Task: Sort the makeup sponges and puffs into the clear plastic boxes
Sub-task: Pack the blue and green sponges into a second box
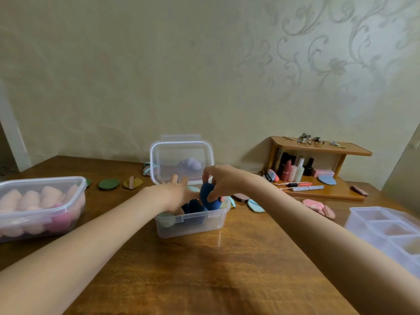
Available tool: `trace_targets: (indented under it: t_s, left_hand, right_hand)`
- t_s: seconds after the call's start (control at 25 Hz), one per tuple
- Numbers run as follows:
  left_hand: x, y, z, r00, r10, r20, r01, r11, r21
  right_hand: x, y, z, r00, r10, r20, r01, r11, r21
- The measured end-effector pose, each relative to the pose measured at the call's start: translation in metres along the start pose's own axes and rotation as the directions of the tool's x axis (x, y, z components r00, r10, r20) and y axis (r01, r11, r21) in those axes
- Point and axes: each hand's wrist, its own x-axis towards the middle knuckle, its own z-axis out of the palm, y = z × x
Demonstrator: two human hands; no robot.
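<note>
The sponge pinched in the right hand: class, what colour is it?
Dark blue. The sponge, held by the right hand, shows best in the head view.

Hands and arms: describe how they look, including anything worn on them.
Both forearms are bare up to the frame's edge, with no sleeve showing. The left hand and right hand wear no gloves, and no rings, watch or bracelets can be seen. The arms are slim and unmarked. The nails are too blurred to tell whether they are painted.
</note>
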Motion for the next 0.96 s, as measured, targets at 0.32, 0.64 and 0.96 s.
trace_targets:
  t_s: [0.32, 0.64, 0.96]
  left_hand:
    - [0.004, -0.004, 0.009, 0.997, 0.011, -0.072, -0.010, 1.000, 0.013]
    - [0.002, -0.005, 0.011, 0.995, 0.011, -0.102, -0.008, 1.000, 0.023]
    - [0.002, -0.002, 0.008, 0.997, 0.026, -0.071, -0.023, 0.999, 0.043]
  right_hand:
    - [0.017, -0.004, 0.040, 0.995, -0.023, -0.100, -0.009, 0.951, -0.308]
    - [0.025, 0.001, 0.031, 0.996, -0.067, 0.050, 0.081, 0.924, -0.373]
    - [0.015, 0.033, 0.007, 0.992, -0.054, -0.113, 0.039, 0.990, -0.132]
